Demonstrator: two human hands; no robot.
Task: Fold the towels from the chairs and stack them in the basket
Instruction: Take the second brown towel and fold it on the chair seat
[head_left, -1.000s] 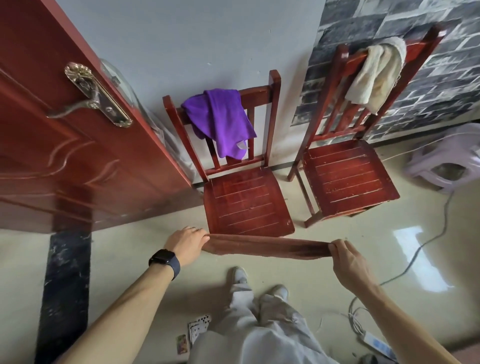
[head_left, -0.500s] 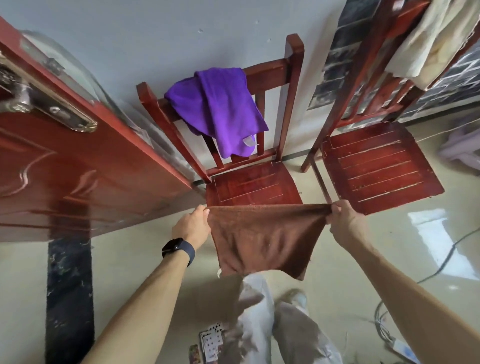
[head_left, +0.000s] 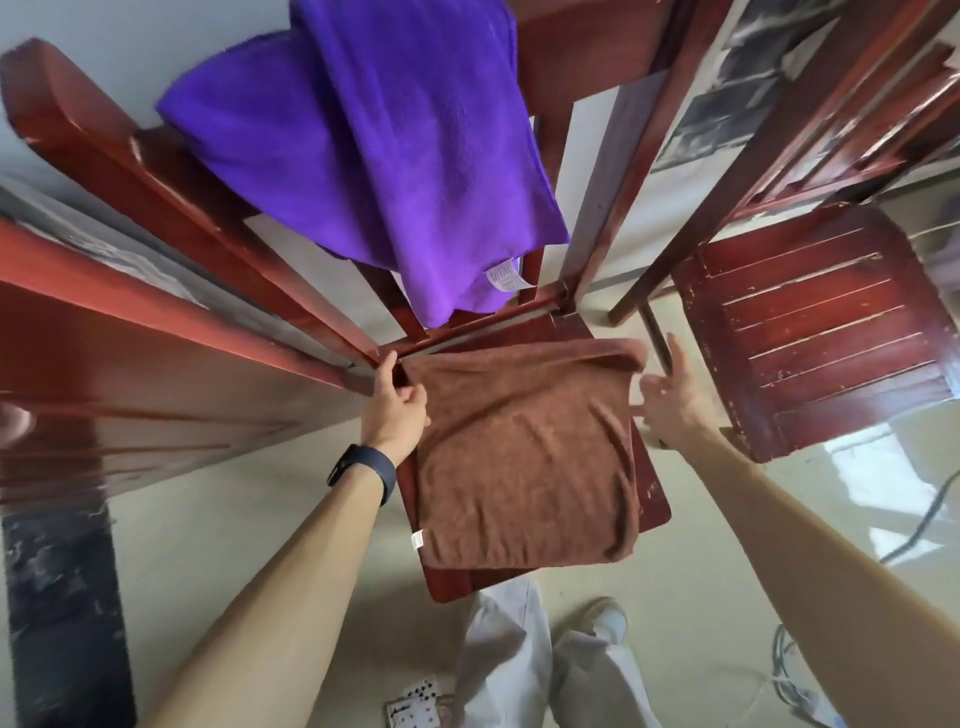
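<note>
A brown towel (head_left: 524, 457) covers a wooden chair seat (head_left: 457, 579) above a glossy floor (head_left: 701, 551); the left hand (head_left: 395, 410) pinches its corner, and the right hand (head_left: 670, 400) is splayed beside it.

A home room: red wooden chairs (head_left: 810, 332), a wooden door (head_left: 130, 395), glossy tiled floor (head_left: 234, 530), stone-pattern wallpaper (head_left: 727, 104).

**No legible text: three unreadable marks**

Care label (head_left: 503, 275) on purple towel (head_left: 363, 145), above chair seat (head_left: 467, 582): grey print, too small to read. White tag (head_left: 417, 540) on brown towel (head_left: 519, 457), seat's front-left: unreadable. Playing cards (head_left: 418, 709), floor below seat: black and red pips, ranks unclear.
</note>
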